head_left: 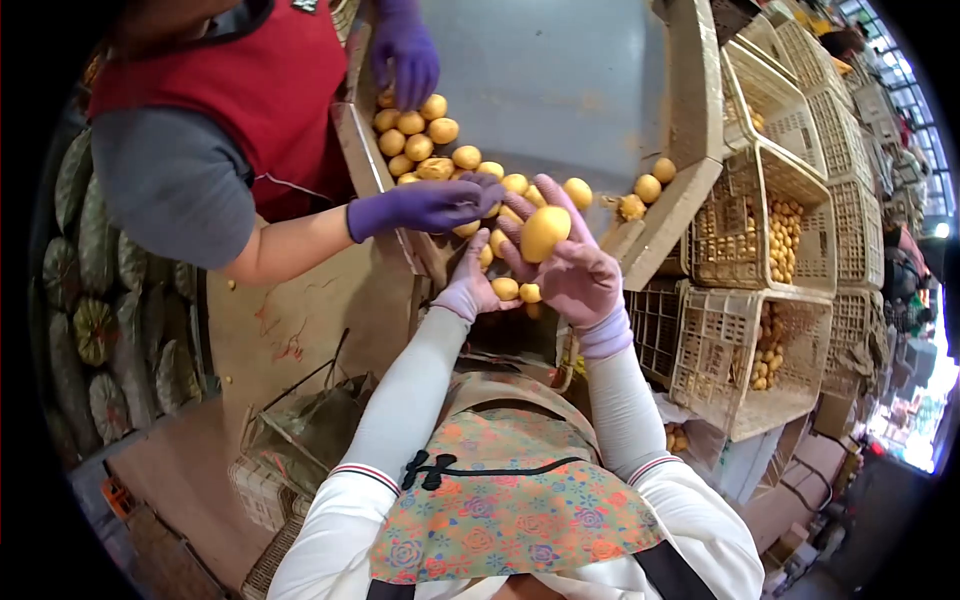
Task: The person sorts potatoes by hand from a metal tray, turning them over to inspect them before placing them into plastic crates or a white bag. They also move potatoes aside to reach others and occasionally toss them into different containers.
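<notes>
A large yellow potato (545, 234) rests in my right hand (580, 285), palm turned up and gloved in pink, with the fingers curled around it. My left hand (476, 283), also in a pink glove, is beside it with the fingers stretched out and thumb apart. Smaller potatoes (505, 289) lie by my left hand at the narrow front opening of the sorting table (560, 80). More potatoes (418, 147) are heaped along the table's left and front edge. A co-worker's purple-gloved hand (450, 203) reaches in close to my left fingers.
The co-worker in a red apron (230, 100) stands at the left, with another purple glove (405, 60) over the heap. Stacked plastic crates (735, 370), some holding potatoes, line the right side. A wooden rim (690, 190) borders the table. Filled sacks (95, 240) are at far left.
</notes>
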The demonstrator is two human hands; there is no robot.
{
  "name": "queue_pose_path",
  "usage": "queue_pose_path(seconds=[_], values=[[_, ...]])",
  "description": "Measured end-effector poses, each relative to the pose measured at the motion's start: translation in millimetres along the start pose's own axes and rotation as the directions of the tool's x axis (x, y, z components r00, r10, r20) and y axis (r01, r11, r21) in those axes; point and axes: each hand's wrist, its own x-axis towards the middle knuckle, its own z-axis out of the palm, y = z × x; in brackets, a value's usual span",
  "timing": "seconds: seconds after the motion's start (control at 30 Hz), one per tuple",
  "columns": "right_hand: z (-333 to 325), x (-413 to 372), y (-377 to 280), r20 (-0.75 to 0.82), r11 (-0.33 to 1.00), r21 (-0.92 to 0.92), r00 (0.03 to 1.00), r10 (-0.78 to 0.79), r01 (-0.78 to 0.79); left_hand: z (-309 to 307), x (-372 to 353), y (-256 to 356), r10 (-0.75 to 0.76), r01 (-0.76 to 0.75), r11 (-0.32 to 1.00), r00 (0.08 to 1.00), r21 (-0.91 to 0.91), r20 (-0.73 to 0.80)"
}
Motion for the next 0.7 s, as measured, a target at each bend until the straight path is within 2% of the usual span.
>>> queue_pose_path(seconds=[0.07,0.13,0.17,0.2,0.23,0.27,0.3,0.33,0.37,0.4,0.43,0.47,0.5,0.57,0.6,0.67,0.7], values=[[-3,-14,0,-0.017,1.0,-0.005,1.0,-0.013,0.013,-19,25,8,-0.028,0.031,0.999,0.977,-0.012,0.21],[-11,-39,-9,-0.081,0.996,0.013,0.992,0.092,-0.091,-14,7,7,-0.037,0.038,0.997,0.999,0.06,-0.015],[-20,-60,-17,-0.114,0.99,-0.041,0.985,0.128,-0.134,-9,3,7,-0.038,0.036,0.997,0.999,0.072,0.033],[-19,-89,-25,-0.206,0.974,-0.156,0.97,0.128,-0.162,-5,-3,5,0.006,0.001,0.994,0.998,0.107,-0.066],[-45,-123,-38,-0.131,0.871,-0.451,0.98,0.151,-0.194,1,-5,2,0.015,-0.008,0.997,0.995,0.08,-0.098],[-62,-165,-62,-0.234,0.631,-0.696,0.939,0.254,-0.344,4,-7,1,0.029,-0.022,0.998,0.991,0.052,-0.13],[-57,-199,-87,-0.406,0.285,-0.786,0.806,0.431,-0.549,6,-8,1,0.03,-0.024,0.999,0.991,0.044,-0.132],[-55,-235,-105,-0.541,0.226,-0.636,0.635,0.551,-0.738,8,-9,0,0.067,-0.056,0.993,0.992,0.101,-0.106],[-66,-282,-109,-0.749,0.01,-0.514,0.455,0.481,-0.858,9,-10,-3,0.103,-0.09,0.984,0.991,0.153,-0.08],[-76,-309,-110,-0.901,-0.189,-0.337,0.258,0.349,-0.922,14,-11,-6,0.135,-0.115,0.983,0.98,0.141,-0.148],[-72,-303,-110,-0.899,-0.202,-0.343,0.258,0.355,-0.917,17,-12,-9,0.156,-0.126,0.977,0.972,0.171,-0.173],[-59,-292,-103,-0.9,-0.157,-0.429,0.406,0.16,-0.89,17,-14,-9,0.178,-0.136,0.969,0.964,0.209,-0.196],[-46,-284,-92,-0.85,-0.122,-0.517,0.525,-0.048,-0.848,-2,-1,-6,0.21,-0.183,0.967,0.967,0.18,-0.144],[-34,-222,-68,-0.524,-0.077,-0.846,0.85,-0.056,-0.527,5,-7,-11,0.204,-0.166,0.963,0.965,0.214,-0.168],[-18,-176,-54,-0.405,-0.043,-0.914,0.914,0.003,-0.404,7,-8,-13,0.192,-0.144,0.96,0.963,0.24,-0.19],[-21,-113,-25,-0.096,-0.184,-0.978,0.995,0.003,-0.094,-26,2,-13,0.201,-0.181,0.907,0.979,0.381,-0.014],[-38,-87,-13,0.079,-0.283,-0.956,0.997,0.005,0.077,-24,0,-11,0.13,-0.14,0.956,0.99,0.258,0.055]])
